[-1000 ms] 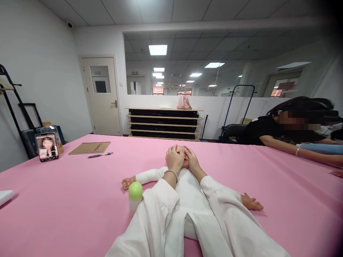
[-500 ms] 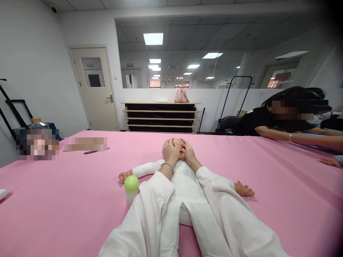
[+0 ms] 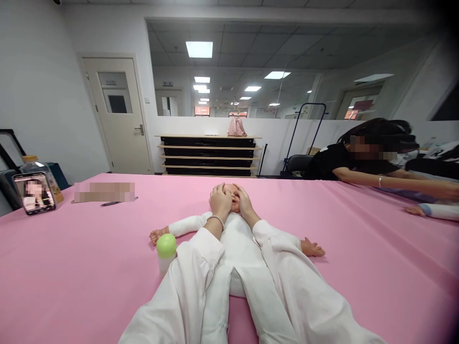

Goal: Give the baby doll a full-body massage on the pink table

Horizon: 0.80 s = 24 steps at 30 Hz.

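A baby doll [image 3: 234,239] in a white suit lies on its back on the pink-covered table, its arms spread out to both sides. My left hand [image 3: 220,199], a beaded bracelet at its wrist, is closed round the left side of the doll's head. On the other side of the head, my right hand [image 3: 245,199] holds it with the fingers curved over the cheek and temple. Part of the doll's face shows between my hands. Beside my left sleeve stands a small white bottle with a green cap [image 3: 167,245].
At the left, a phone [image 3: 35,193] leans against a bottle with a yellow cap [image 3: 30,162]. A pen [image 3: 111,203] lies by a blurred flat item [image 3: 103,192]. To the right, a person in black [image 3: 333,160] reaches toward another doll's arm [image 3: 439,211] on the pink cloth [image 3: 89,277].
The view has turned slightly right, so everything sits further left in the picture. My hands stay on the doll's head with hardly any visible shift.
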Available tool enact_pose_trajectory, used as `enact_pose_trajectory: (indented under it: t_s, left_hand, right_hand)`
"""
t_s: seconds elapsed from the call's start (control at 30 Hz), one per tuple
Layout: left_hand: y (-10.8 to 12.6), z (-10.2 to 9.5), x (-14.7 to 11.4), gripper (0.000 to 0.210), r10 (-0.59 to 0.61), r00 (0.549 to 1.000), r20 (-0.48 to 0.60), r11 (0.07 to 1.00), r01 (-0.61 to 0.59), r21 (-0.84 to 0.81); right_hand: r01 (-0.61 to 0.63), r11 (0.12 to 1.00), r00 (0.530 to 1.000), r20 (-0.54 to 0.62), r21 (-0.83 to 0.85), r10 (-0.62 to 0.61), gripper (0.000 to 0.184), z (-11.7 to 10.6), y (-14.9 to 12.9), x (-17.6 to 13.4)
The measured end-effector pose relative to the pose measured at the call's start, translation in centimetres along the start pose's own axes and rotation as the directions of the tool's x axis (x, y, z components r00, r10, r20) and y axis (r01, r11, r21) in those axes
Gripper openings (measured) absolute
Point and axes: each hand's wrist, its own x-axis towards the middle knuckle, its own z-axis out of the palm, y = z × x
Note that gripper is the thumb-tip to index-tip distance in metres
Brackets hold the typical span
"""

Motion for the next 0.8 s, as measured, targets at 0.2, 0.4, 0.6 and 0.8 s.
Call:
enact_pose_trajectory:
  t_s: [0.2, 0.4, 0.6, 0.8]
  left_hand:
    - [0.06, -0.1, -0.14, 0.042, 0.011, 1.0, 0.005, 1.0, -0.011, 0.013]
    - [0.04, -0.06, -0.06, 0.038, -0.001, 1.0, -0.001, 1.0, 0.001, -0.004]
    - [0.12, -0.11, -0.09, 0.041, -0.003, 1.0, 0.013, 1.0, 0.003, 0.013]
    - [-0.05, 0.0, -0.03, 0.041, 0.005, 1.0, 0.012, 1.0, -0.005, 0.016]
  right_hand:
    - [0.019, 1.0, 0.999, 0.029, 0.002, -0.019, 0.046, -0.01, -0.03, -0.29]
    - [-0.021, 0.999, 1.0, 0.001, 0.03, 0.021, 0.041, 0.03, 0.38, 0.13]
    - [-0.01, 0.999, 1.0, 0.03, 0.036, 0.009, 0.044, -0.08, 0.36, -0.01]
    - [-0.017, 0.999, 1.0, 0.026, 0.052, 0.015, 0.046, 0.01, 0.29, -0.04]
